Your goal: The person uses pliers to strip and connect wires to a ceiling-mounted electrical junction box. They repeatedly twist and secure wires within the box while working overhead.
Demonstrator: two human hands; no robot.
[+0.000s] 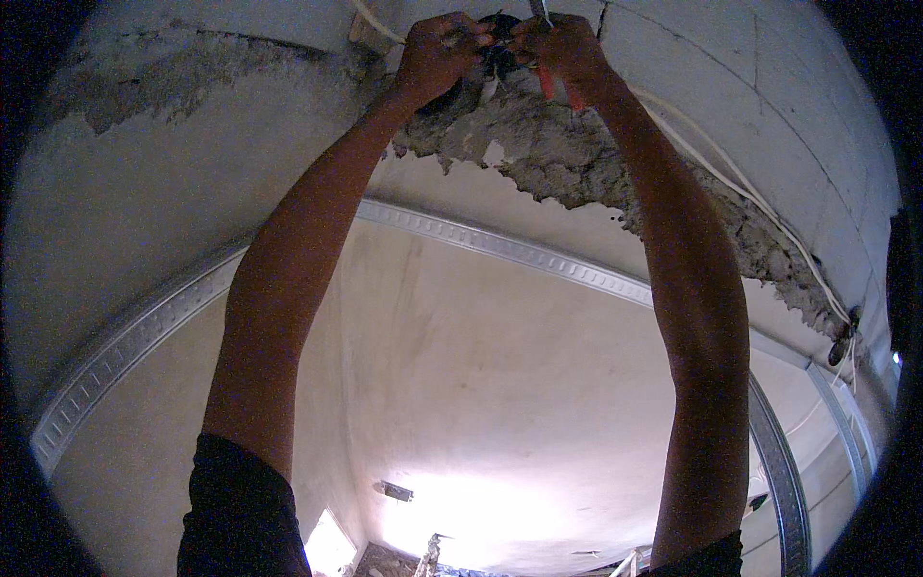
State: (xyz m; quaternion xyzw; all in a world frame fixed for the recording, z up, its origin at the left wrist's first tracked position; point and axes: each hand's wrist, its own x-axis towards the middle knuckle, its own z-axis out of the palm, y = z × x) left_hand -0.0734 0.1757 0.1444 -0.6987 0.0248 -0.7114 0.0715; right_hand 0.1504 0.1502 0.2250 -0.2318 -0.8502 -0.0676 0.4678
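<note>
Both arms are reaching up to a dark wall opening (500, 60). Left hand (437, 53) is pinching wires at its edge, fingers curled together. Right hand (562, 48) is gripping red-handled pliers (548, 82), fingers pressed closed. Broken plaster edge (577, 163) is running rightward; white cable (731, 183) is trailing alongside.

Both hands meet at a hole (500, 58) far up in the wall: left hand (437, 53) left of it, right hand (562, 48) right, holding pliers (550, 82). A cable (731, 183) runs rightward along the broken plaster (596, 168).
</note>
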